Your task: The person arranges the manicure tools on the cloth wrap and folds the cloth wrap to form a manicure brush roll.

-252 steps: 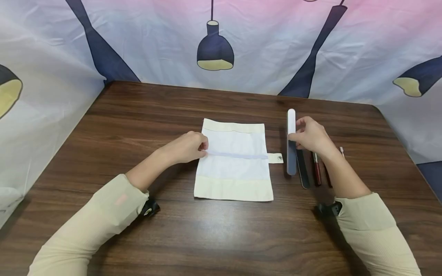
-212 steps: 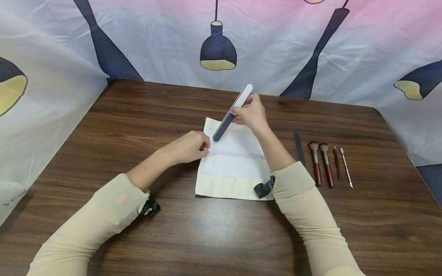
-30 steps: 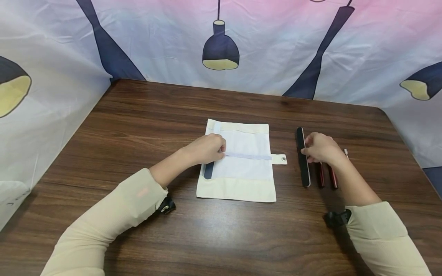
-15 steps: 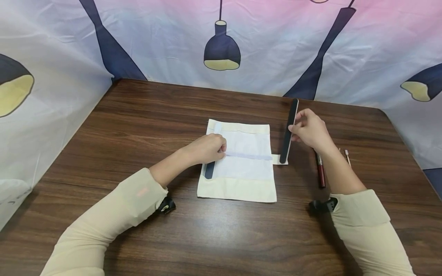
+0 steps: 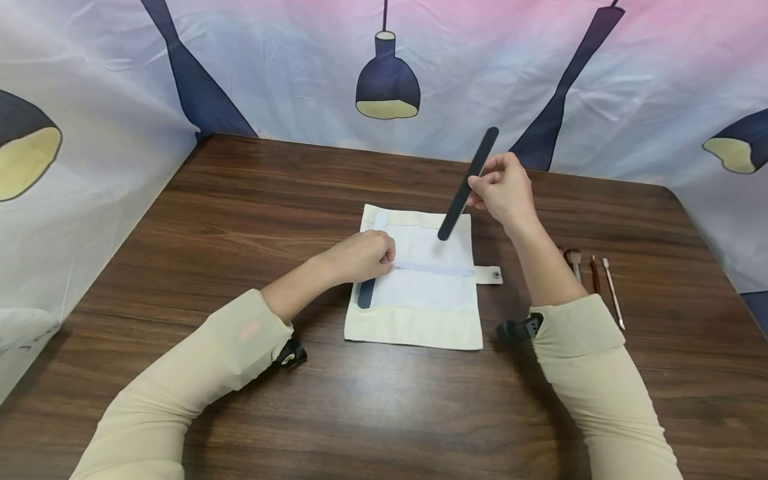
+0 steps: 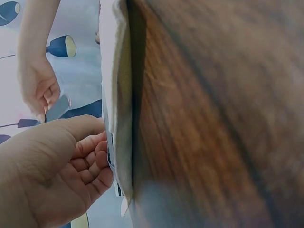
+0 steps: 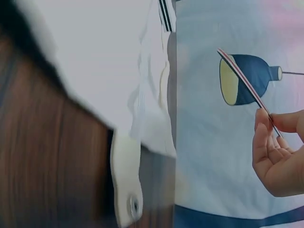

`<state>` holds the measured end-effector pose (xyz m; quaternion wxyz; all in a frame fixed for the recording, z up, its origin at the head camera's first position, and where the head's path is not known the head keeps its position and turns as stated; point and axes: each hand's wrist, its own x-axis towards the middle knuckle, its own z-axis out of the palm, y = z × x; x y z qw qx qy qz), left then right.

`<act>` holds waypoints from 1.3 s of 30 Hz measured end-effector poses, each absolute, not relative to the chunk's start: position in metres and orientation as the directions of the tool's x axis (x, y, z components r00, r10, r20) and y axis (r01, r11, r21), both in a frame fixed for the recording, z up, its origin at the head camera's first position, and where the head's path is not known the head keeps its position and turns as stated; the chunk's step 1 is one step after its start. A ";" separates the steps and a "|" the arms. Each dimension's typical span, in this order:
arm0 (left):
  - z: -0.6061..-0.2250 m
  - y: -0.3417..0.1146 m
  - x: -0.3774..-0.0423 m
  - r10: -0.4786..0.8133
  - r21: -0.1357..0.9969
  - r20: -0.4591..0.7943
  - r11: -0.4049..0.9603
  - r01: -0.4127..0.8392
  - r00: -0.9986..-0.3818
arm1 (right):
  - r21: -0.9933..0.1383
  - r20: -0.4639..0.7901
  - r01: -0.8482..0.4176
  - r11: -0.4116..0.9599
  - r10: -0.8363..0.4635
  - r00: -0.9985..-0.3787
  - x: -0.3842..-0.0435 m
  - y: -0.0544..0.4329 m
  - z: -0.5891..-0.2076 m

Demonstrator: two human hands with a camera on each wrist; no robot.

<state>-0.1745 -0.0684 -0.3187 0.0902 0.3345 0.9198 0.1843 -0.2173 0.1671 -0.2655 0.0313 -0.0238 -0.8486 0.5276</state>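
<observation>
A cream-and-white cloth tool roll (image 5: 414, 328) lies unrolled on the table, a pale elastic band (image 5: 435, 269) running across its middle. Over its left part, my left hand (image 5: 362, 257) pinches the band with curled fingers. A two-tone nail file (image 5: 366, 293), dark at its near end and white at its far end, lies along the roll's left side, partly hidden by that hand. My right hand (image 5: 505, 190) holds a black nail file (image 5: 468, 183) between thumb and fingers, tilted above the roll's upper right. Its edge (image 7: 247, 83) looks layered in the right wrist view.
A snap strap (image 5: 489, 275) sticks out from the roll's right side. Further right lie makeup brushes (image 5: 573, 259), partly behind the right forearm, a thin red-brown tool (image 5: 595, 273) and a slim metal-tipped stick (image 5: 613, 293). A printed curtain (image 5: 300, 73) hangs behind the table.
The two-tone file went from my right hand to the roll's left side. My right hand then took the black file from the table and carried it up and left. The left hand shifted right along the band.
</observation>
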 end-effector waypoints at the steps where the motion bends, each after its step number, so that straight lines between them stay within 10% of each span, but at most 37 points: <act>1: -0.319 -0.068 -0.175 0.648 0.398 -0.041 0.708 0.583 -0.760 | -0.905 0.020 0.010 0.425 0.065 -0.998 -0.219 0.164 -0.266; 16: -0.321 -0.067 -0.175 0.653 0.402 -0.029 0.700 0.590 -0.756 | -0.963 -0.058 0.052 0.264 -0.018 -0.998 -0.231 0.125 -0.294; 39: -0.322 -0.065 -0.174 0.652 0.425 -0.045 0.699 0.576 -0.757 | -0.887 -0.322 0.193 0.419 -0.265 -0.909 -0.230 0.119 -0.315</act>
